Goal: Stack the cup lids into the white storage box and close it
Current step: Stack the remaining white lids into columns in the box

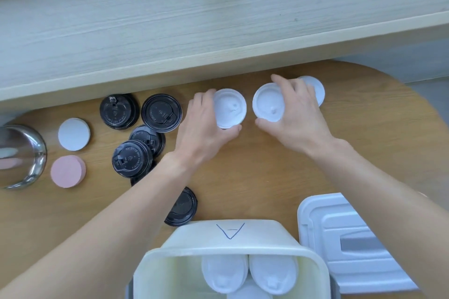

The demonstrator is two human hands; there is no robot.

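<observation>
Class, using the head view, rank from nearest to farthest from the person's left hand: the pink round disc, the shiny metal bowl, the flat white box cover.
Measured from the left hand:
1. Pink round disc, left of it.
2. Flat white box cover, lower right.
3. Shiny metal bowl, far left edge.

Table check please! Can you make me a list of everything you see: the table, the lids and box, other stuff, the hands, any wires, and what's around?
Surface: round-edged wooden table, bare wood between the items.
Job's things: white storage box open, white lids already inside; box cover lies to its right; black lids piled at the left; another white lid behind the right hand.
Clutter: white disc, pink disc, metal bowl at the left edge.
Hands: left hand grips a white lid; right hand grips a white lid.
Cables: nothing seen.
Surroundings: pale wood-grain shelf above the table's far side.
</observation>
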